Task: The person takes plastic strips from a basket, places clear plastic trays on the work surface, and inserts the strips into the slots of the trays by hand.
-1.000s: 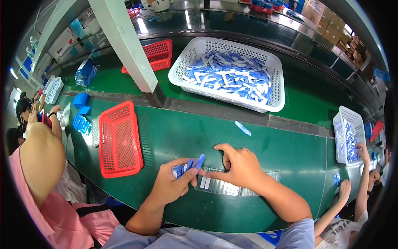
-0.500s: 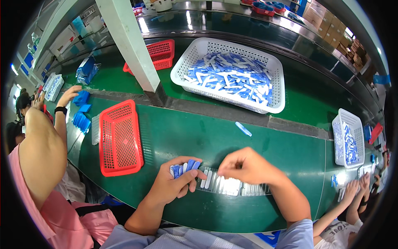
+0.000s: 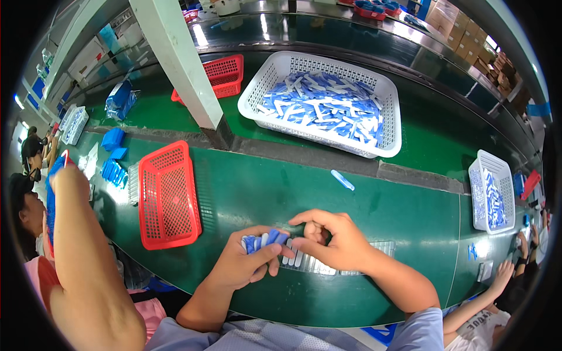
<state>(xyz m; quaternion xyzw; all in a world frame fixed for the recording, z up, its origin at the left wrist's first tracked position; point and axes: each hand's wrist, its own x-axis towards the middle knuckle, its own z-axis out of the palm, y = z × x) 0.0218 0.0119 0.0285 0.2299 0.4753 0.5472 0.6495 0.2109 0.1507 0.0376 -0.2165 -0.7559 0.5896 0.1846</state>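
Left hand (image 3: 246, 266) clamped on bunch of small blue-and-white plastic sticks (image 3: 264, 240), as second ago. Right hand (image 3: 331, 240) has drawn in from 3 o'clock, fingers now pinching at bunch above clear ridged tray (image 3: 328, 264) on green belt (image 3: 246, 187). Judgement: another stick being pulled for tray.

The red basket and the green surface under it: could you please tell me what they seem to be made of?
The red basket looks like moulded plastic, matte, judging by its uniform colour and regular mesh of holes. The green surface looks like a smooth rubbery or vinyl belt; its soft sheen suggests that, though I cannot be sure.
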